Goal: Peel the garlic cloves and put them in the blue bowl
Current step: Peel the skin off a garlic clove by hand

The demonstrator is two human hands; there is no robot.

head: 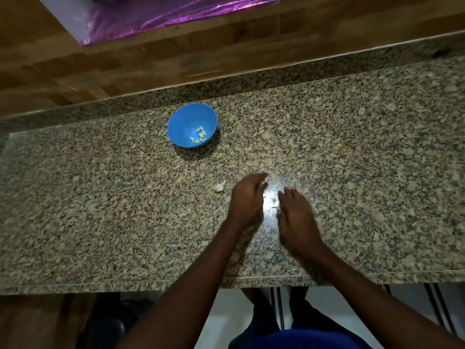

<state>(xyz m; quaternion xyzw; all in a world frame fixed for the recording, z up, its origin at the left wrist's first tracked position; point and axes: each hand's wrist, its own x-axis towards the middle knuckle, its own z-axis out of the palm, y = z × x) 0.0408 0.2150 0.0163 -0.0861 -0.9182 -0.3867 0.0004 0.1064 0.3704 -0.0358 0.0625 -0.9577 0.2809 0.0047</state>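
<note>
Centrally, on a speckled granite bench (352, 147), two bare forearms reached in from the near edge, the hands side by side and close together but not touching.

Left hand (245, 197): held over the bench with its back towards the camera, fingers drawn together and curled towards the right. Something small and pale showed at its fingertips (263, 183); motion blur prevented telling whether this was a clove being pinched or only a fingernail, so its grip could not be determined.

Right hand (295, 212): palm down, low over the bench, fingers extended and nearly straight, pointing away from the body. It held nothing visible.

Peel scraps (274, 204): a few small dark flecks lying on the glossy patch of bench between the two hands.

Unpeeled garlic clove (219, 186): pale, with a short stem tip, lying on the bench just left of the left hand, apart from it.

Blue bowl (192, 125): standing upright on the bench, well beyond the hands and to the left, near the back edge. Peeled garlic cloves (199, 136): several small yellowish pieces gathered at the bottom of the bowl.

Wooden surface (151, 59): running behind the bench, with a sheet of purple foil (156, 16) beyond it at the top.
</note>
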